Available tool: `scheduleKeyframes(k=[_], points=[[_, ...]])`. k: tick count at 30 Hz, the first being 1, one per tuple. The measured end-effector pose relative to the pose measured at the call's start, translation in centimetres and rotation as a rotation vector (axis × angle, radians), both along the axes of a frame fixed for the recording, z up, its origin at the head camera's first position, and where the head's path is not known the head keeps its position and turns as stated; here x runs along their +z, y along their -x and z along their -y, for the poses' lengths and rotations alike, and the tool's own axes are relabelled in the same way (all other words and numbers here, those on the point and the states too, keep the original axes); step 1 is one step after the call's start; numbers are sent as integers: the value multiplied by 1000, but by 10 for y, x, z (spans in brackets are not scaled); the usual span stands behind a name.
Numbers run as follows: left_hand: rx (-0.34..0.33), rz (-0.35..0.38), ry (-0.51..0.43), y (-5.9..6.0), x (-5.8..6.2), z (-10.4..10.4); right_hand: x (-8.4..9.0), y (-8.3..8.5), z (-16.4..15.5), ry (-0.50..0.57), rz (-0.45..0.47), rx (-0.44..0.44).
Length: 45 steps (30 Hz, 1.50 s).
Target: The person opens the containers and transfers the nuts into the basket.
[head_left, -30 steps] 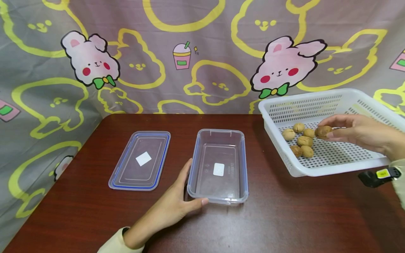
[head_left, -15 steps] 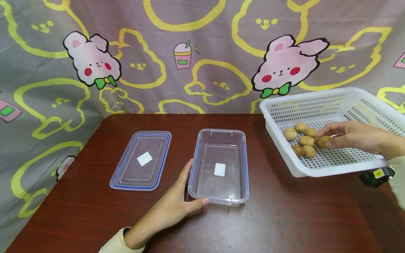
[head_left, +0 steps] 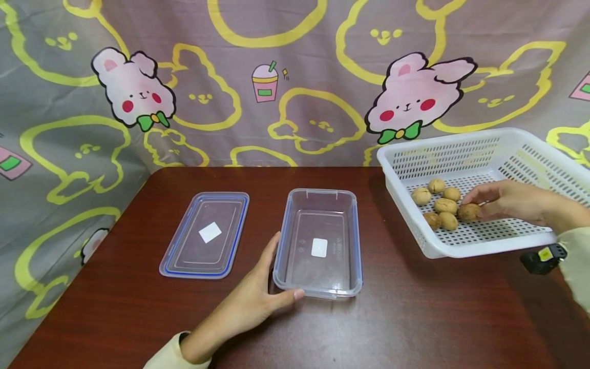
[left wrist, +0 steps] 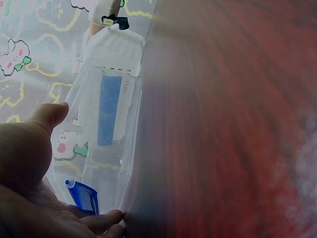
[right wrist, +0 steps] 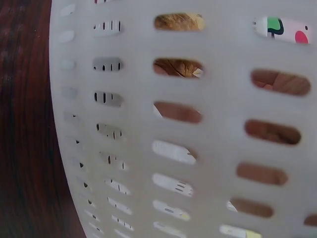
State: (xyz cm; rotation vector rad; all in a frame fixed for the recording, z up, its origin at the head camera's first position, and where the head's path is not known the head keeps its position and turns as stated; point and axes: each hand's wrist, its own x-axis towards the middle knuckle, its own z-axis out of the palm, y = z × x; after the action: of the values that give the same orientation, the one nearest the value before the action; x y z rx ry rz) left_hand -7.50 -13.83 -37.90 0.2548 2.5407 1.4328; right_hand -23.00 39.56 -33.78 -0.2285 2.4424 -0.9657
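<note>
My left hand [head_left: 251, 300] holds the near-left corner of a clear plastic food container [head_left: 318, 277], its thumb at the front rim and fingers along the left side. In the left wrist view the fingers [left wrist: 106, 220] curl by a blue clip on the container. My right hand [head_left: 516, 202] reaches into a white slotted basket [head_left: 426, 241] and pinches a brown walnut [head_left: 468, 212] between thumb and fingers. Several paler walnuts [head_left: 445, 206] lie just left of it on the basket floor. The right wrist view looks through the basket's wall [right wrist: 133, 148], which hides most of the hand.
A clear lid [head_left: 203, 246] with a blue seal and a white label lies flat left of the container. Under everything is a dark red-brown table [head_left: 405, 318]. A cartoon-print curtain [head_left: 318, 66] hangs behind and at the left.
My right hand has lowered with the walnut onto the basket floor, close beside the other walnuts. My left hand and the container have stayed in place.
</note>
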Motion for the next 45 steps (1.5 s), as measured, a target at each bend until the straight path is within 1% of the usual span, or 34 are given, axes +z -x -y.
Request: scheduleKeyframes(k=[3,6,13,17,23,28,31,34,38,41,43,45], points=[[-1,-1,4,1,-1,0,-1,1,0,3,2,-10],[0,-4,7,1,-2,0,-2,0,1,-12,-17,-10],[-3,-1,0,2,-2,-1,1,-5,5,-138,-153,4],[-9,3,-15,2,-3,-1,4,-6,5,-188,-203,-3],[-14,2,-13,3,-3,-1,11,-10,6,-287,-295,-67],[-2,0,-4,2,-3,-1,17,-16,9,-321,-350,-119],[-2,3,-11,2,-3,-1,20,-23,11,-330,-390,-141],[-2,10,-18,2,-2,-1,22,-32,13,-347,-473,-177],[-5,15,-35,2,0,0,26,-48,19,-376,-575,-234],[-17,7,-44,2,1,3,28,-61,25,-412,-618,-288],[-18,-12,-27,2,4,8,27,-68,30,-439,-642,-325],[-14,-43,16,1,8,15,26,-76,34,-454,-653,-355]])
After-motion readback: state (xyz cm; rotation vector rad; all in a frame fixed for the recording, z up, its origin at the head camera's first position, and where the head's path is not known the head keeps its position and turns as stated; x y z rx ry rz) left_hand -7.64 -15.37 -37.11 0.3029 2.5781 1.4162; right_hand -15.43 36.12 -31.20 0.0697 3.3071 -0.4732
